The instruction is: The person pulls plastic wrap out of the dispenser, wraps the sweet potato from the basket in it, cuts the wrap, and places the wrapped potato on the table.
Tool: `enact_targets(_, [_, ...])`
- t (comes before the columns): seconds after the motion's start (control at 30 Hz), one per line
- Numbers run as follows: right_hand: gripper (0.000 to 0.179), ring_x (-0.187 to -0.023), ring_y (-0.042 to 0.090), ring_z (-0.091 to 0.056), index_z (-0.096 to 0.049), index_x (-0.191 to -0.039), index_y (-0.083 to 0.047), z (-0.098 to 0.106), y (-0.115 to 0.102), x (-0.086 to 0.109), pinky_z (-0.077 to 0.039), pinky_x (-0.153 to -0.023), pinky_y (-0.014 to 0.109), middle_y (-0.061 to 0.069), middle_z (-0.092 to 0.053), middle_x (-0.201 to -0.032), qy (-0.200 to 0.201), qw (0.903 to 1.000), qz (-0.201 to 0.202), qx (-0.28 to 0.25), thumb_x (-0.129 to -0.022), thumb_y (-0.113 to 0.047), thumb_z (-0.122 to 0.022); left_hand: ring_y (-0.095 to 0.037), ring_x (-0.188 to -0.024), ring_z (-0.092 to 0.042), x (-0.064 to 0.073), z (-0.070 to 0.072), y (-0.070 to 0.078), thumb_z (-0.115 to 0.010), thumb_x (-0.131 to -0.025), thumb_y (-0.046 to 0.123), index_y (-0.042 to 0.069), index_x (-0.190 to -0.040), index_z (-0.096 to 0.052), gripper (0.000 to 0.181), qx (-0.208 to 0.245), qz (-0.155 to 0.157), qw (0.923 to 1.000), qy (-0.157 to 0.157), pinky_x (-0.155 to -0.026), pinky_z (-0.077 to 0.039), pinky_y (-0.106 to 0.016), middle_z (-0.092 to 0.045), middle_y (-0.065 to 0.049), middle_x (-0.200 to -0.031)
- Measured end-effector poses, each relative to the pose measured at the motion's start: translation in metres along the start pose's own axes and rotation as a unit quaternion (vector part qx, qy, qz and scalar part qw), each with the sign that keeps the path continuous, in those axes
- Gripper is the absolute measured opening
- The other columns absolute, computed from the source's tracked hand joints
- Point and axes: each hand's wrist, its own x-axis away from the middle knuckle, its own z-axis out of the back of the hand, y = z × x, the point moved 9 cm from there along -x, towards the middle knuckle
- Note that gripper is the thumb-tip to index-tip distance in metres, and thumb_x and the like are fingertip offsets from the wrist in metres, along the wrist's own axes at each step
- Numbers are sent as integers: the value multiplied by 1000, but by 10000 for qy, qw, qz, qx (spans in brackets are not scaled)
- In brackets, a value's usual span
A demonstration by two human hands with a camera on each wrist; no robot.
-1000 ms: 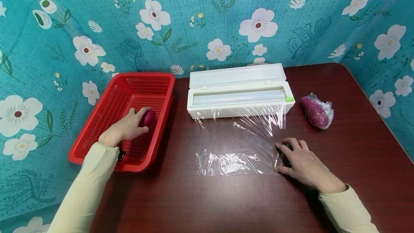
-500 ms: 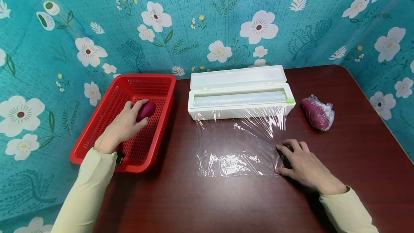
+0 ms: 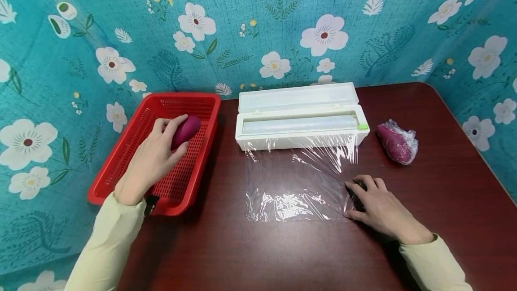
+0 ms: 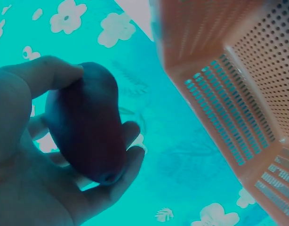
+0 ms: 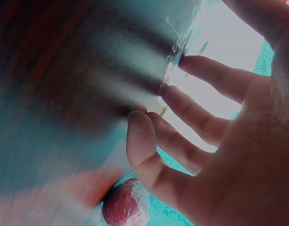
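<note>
In the head view my left hand (image 3: 155,156) grips a purple mango-shaped fruit (image 3: 186,130) above the red basket (image 3: 94,192). The left wrist view shows the thumb and fingers curled around this smooth, dark fruit (image 4: 90,125). My right hand (image 3: 377,205) rests at the right edge of a sheet of cling film (image 3: 295,183) spread on the table. Its fingers are spread and slightly bent, with fingertips at the film's edge (image 5: 170,70) in the right wrist view. The film runs out from a roll in a white dispenser box (image 3: 303,140), whose lid stands raised.
A film-wrapped purple fruit (image 3: 397,143) lies on the dark red table (image 3: 282,259), right of the dispenser. A green slider (image 3: 363,127) sits at the dispenser's right end. Behind the table hangs a teal flowered cloth (image 3: 242,26).
My left hand has lifted the purple fruit up from the bottom of the basket. My right hand stays at the film's edge.
</note>
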Motion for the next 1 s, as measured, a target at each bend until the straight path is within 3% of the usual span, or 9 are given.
enact_targets(0.23, [69, -111, 43, -46, -58, -129, -5, 0, -1, 1, -49, -79, 56, 20, -49, -126, 65, 10000, 54, -14, -73, -40, -80, -35, -107, -54, 5, 13, 29, -80, -72, 5, 16, -142, -44, 80, -201, -739, 9941, 769, -78, -52, -56, -48, -19, -131])
enact_targets(0.4, [69, -110, 43, -46, -59, -129, -5, 0, -1, 1, -49, -78, 56, 20, -49, -127, 63, 10000, 39, -6, -73, -40, -80, -35, -115, -52, 8, 12, 47, -83, -68, 4, 16, -141, -46, 82, -289, -946, 9901, 994, -81, -49, -56, -48, -18, -134])
enact_targets(0.63, [69, -111, 43, -45, -58, -130, -5, 0, 0, 1, -49, -79, 56, 19, -49, -127, 30, 10000, -2, 2, -74, -41, -80, -33, -118, -50, 10, 4, 70, -82, -71, 8, 18, -140, -47, 79, -415, -1205, 9865, 1024, -84, -48, -55, -50, -17, -134])
enact_targets(1.0, [69, -111, 43, -45, -58, -129, -5, 0, 0, 0, -49, -79, 56, 20, -48, -127, -2, 10000, -20, -8, -75, -41, -80, -30, -115, -53, 7, -27, 96, -78, -76, 10, 21, -139, -48, 71, -113, -1523, 9860, 667, -84, -46, -50, -51, -13, -133])
